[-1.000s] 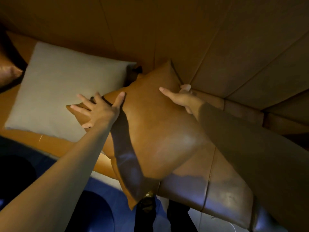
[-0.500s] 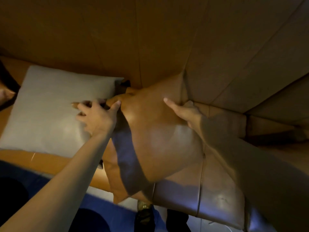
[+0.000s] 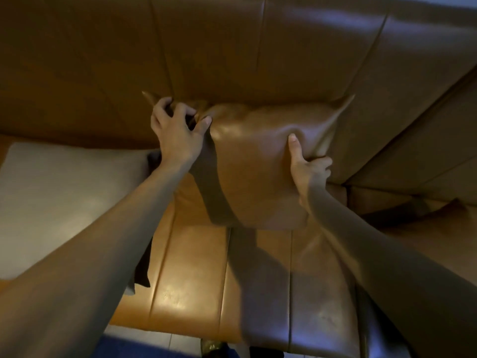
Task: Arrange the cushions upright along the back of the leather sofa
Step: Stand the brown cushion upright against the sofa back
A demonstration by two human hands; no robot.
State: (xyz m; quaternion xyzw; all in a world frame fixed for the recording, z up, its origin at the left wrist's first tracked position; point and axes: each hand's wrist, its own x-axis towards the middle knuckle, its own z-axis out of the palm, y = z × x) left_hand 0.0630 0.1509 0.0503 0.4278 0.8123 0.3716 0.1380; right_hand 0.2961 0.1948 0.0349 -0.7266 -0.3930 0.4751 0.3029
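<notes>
ok so I've now swung the leather cushion (image 3: 260, 161) upright against the sofa back (image 3: 232, 52), left hand (image 3: 175, 133) and right hand (image 3: 307, 166) both gripping its edges, grey cushion (image 3: 64, 192) next.

Tan leather sofa (image 3: 196, 280), seat w/ stitched seams, backrest rising behind it. Brown leather cushion (image 3: 260, 164) stands on seat, leaning vs backrest, gripped at both upper sides by fingers (image 3: 165, 107). Grey cushion (image 3: 64, 202) lies flat on seat, left of the left-side fingers, its corner just beside them. Floor (image 3: 154, 339) shows at the seat's front edge.
</notes>
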